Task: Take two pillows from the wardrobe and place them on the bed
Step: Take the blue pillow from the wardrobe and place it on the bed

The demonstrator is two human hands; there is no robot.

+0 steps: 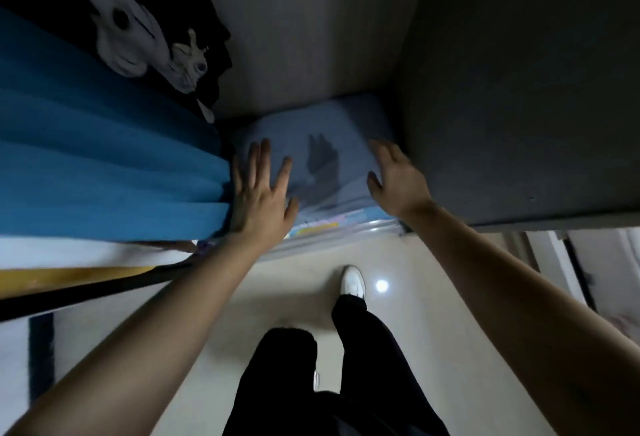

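My left hand and right hand, both spread open, flank the soft, light pillow at twelve o'clock; I'd grip its sides.

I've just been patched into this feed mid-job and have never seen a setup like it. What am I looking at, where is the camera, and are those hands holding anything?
There is no machine here: a person works with two bare hands. The single picture comes from a wide-angle camera on the person's head, looking forward and down, so you see both forearms, dark trousers and a white shoe on the pale floor.

Ahead is an open wardrobe with a grey side wall. At its bottom lies a grey-blue pillow; it seems to sit in a clear bag with a colourful edge, though blur makes that uncertain. Hanging beside it are a blue garment and a black one with a white print.

The left hand lies open at the pillow's left edge. The right hand is open at its right edge. Neither grips anything yet.
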